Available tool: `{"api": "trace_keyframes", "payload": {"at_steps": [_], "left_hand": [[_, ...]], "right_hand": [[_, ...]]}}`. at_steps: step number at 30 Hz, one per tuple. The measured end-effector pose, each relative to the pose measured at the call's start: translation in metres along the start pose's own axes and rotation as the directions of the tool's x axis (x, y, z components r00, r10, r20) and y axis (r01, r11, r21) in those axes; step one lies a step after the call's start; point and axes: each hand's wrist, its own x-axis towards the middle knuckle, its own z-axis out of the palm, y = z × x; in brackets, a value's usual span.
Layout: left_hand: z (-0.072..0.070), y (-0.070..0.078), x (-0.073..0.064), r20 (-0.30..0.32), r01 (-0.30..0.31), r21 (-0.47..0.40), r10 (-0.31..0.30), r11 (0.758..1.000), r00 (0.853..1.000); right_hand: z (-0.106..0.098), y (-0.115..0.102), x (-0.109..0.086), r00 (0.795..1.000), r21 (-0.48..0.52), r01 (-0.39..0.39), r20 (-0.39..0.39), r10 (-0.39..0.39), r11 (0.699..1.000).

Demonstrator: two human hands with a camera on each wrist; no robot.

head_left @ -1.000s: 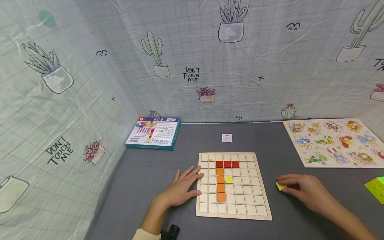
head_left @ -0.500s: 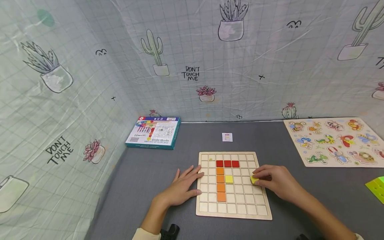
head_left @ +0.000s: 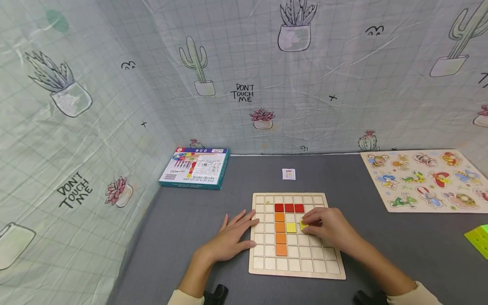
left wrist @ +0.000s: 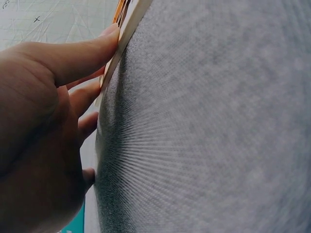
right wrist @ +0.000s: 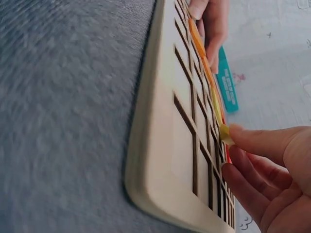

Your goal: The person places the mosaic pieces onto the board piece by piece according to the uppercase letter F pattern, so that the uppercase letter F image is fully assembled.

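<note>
A wooden grid board [head_left: 297, 275] lies on the grey table in the head view. Three red tiles [head_left: 289, 208] form a row near its top, and a column of orange tiles [head_left: 280, 238] runs down below the leftmost one. Beside that column sits a yellow tile [head_left: 291, 228]. My right hand [head_left: 331, 228] pinches a second yellow tile [head_left: 303, 225] between thumb and fingers over the board, just right of the placed one; the right wrist view also shows this yellow tile [right wrist: 225, 134] at the fingertips. With fingers extended, my left hand [head_left: 226, 240] touches the board's left edge.
A flat teal-edged box [head_left: 194, 168] lies at the back left. Behind the board is a small printed card [head_left: 289, 174]. An insect picture board [head_left: 427, 182] occupies the back right, and a bright green-yellow object [head_left: 478, 240] is cut off at the right edge.
My right hand has carried the yellow tile leftward from the table right of the board to a spot over the grid near the other yellow tile. The left hand stays put.
</note>
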Motion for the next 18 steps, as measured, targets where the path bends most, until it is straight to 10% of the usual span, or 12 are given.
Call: {"api": "trace_keyframes", "payload": {"at_steps": [18], "left_hand": [[-0.0004, 0.0015, 0.0003, -0.007, 0.0, -0.005, 0.0, 1.0, 1.0]], "right_hand": [[0.009, -0.0036, -0.0045, 0.998, -0.027, -0.037, -0.042, 0.036, 0.999]]}}
